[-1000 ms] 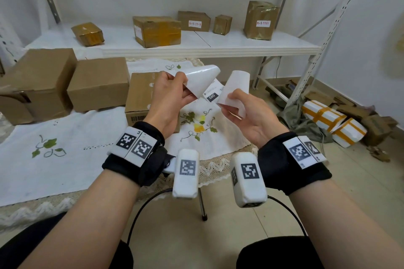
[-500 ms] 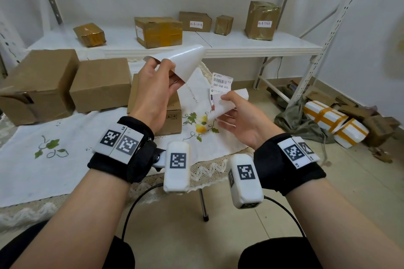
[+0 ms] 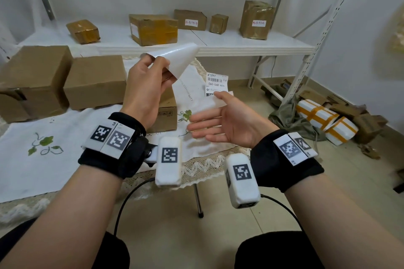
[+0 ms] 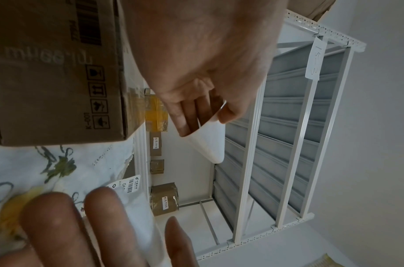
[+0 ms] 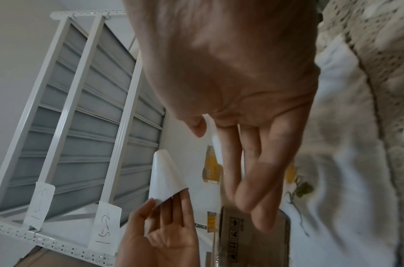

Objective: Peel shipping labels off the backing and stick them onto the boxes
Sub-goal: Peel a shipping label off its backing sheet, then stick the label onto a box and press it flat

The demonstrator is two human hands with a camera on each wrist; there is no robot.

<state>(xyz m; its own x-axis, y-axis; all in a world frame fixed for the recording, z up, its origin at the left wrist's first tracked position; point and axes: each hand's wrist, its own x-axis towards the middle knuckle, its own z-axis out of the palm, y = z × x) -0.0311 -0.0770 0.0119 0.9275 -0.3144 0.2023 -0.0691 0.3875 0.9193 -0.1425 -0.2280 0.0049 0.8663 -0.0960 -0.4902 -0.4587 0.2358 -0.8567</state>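
My left hand pinches a glossy white backing sheet by one corner, raised over a brown box on the table. The sheet curls away from the fingers; it shows again in the left wrist view and the right wrist view. My right hand, palm up, holds a printed shipping label with a barcode. The thumb presses the label's lower part against nearly straight fingers. The label stands free of the backing, printed side towards me.
Two plain brown boxes sit at the left on the embroidered tablecloth. Several taped boxes, two with small tags, stand on the white shelf behind. Parcels and cardboard scraps lie on the floor at the right.
The label has come fully off the backing. My left hand lifted the backing up and left. My right hand turned palm up, fingers straightened, with the label standing upright.
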